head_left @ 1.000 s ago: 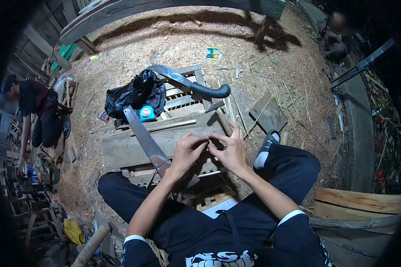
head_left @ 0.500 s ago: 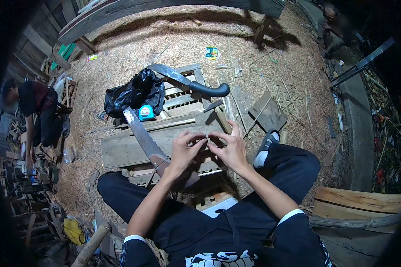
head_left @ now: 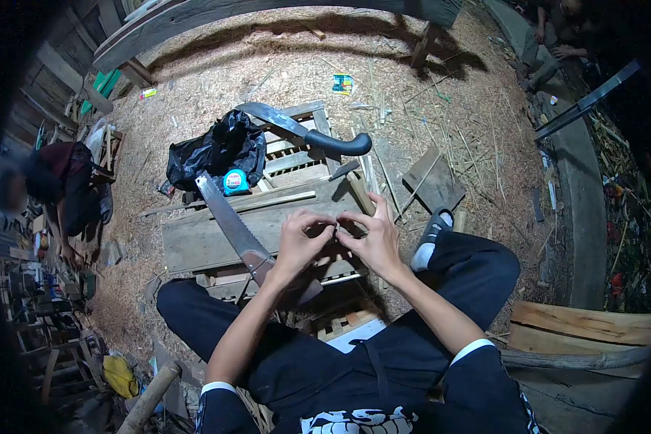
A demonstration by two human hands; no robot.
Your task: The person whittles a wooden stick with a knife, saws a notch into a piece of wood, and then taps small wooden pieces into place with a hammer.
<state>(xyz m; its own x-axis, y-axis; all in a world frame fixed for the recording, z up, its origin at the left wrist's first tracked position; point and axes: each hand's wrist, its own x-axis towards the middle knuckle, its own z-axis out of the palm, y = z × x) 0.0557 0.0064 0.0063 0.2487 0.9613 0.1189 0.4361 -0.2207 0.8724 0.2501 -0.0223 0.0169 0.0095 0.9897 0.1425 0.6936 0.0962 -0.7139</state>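
My left hand (head_left: 304, 240) and my right hand (head_left: 370, 239) meet above the low wooden bench, fingertips pinched close together. Something tiny sits between the fingertips, too small to name. Left of my left hand, a hand saw (head_left: 228, 217) lies slanted across a wide board (head_left: 188, 242), its handle near my wrist. Beyond my hands, a machete (head_left: 282, 121) with a black handle rests on the slatted bench top. A blue tape measure (head_left: 236, 182) stands against a black plastic bag (head_left: 220, 148).
A long beam (head_left: 267, 18) spans the far side. One person (head_left: 69, 181) bends over at the left; another person (head_left: 550, 47) sits at upper right. Wood shavings (head_left: 152, 145) cover the floor. A loose board (head_left: 434, 181) lies right of the bench, and planks (head_left: 586, 325) at lower right.
My hands stay nearly in place, fingertips still together. The person at left has bent lower, and the person at upper right has shifted posture.
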